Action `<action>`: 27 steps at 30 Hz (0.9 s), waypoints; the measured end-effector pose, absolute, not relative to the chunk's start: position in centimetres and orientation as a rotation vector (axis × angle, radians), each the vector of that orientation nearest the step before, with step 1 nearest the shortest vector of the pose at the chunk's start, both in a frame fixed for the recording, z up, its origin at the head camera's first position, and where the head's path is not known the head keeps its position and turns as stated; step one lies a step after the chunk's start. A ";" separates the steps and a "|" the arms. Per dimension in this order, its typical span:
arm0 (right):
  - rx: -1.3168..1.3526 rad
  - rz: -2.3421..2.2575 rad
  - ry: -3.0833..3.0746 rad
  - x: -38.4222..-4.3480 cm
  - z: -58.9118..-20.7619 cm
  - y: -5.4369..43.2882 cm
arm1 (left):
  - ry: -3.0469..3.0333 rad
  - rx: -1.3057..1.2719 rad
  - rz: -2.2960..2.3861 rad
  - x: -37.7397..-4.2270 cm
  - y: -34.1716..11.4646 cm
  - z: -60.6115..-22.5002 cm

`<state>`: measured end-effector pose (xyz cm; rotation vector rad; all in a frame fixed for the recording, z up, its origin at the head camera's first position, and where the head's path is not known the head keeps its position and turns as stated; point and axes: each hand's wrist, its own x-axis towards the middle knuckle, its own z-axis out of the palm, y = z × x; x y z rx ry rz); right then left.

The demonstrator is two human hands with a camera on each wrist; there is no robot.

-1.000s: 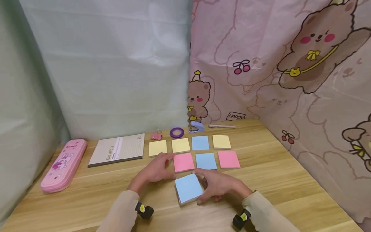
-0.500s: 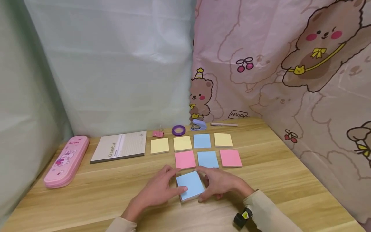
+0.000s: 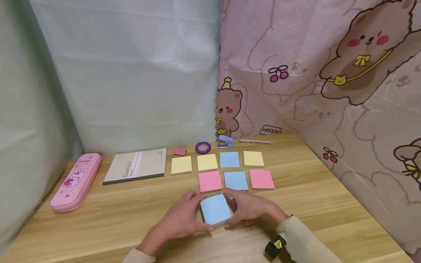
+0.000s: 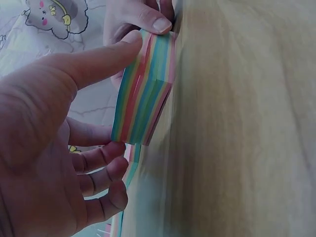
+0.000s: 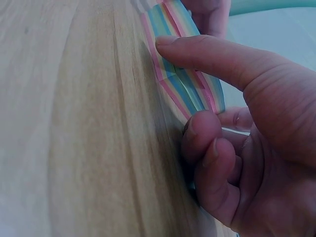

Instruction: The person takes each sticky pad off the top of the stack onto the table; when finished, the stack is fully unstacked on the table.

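Observation:
A stack of sticky note pads [image 3: 215,210] with a blue top sits on the wooden table, in front of several other pads. Pink, yellow, blue and green layers show along its sides [image 4: 144,98] in both wrist views. My left hand [image 3: 181,218] holds the stack from the left, thumb at the near corner and index finger at the far one. From the right, my right hand [image 3: 248,207] holds it too, its thumb [image 5: 190,52] against the near side and its index finger at the far corner. Its other fingers are curled beside the stack.
Beyond the stack lie a pink pad [image 3: 210,181], a blue pad [image 3: 236,180] and another pink pad [image 3: 261,179]. Yellow and blue pads form a row behind them. A notebook [image 3: 135,165], pencil case [image 3: 77,182], binder clip [image 3: 179,151], tape roll [image 3: 203,147], stapler [image 3: 226,141] and pen [image 3: 254,141] lie farther out.
My left hand has come in from beside the stack to hold it, its thumb crossing the top and then sliding to the near edge. The stack's layers look more even. The right hand keeps its hold.

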<state>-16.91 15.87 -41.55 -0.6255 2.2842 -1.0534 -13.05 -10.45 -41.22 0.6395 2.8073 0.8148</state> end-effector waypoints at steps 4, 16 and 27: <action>-0.635 -1.051 2.289 -17.0 -41.6 15.9 | 2.826 0.630 0.771 -13.0 -10.2 -41.3; -0.625 -1.065 2.275 -17.0 -41.8 15.9 | 2.845 0.654 0.760 -12.9 -10.2 -41.1; -0.604 -1.065 2.275 -17.0 -41.6 16.0 | 2.833 0.658 0.765 -12.9 -10.5 -40.7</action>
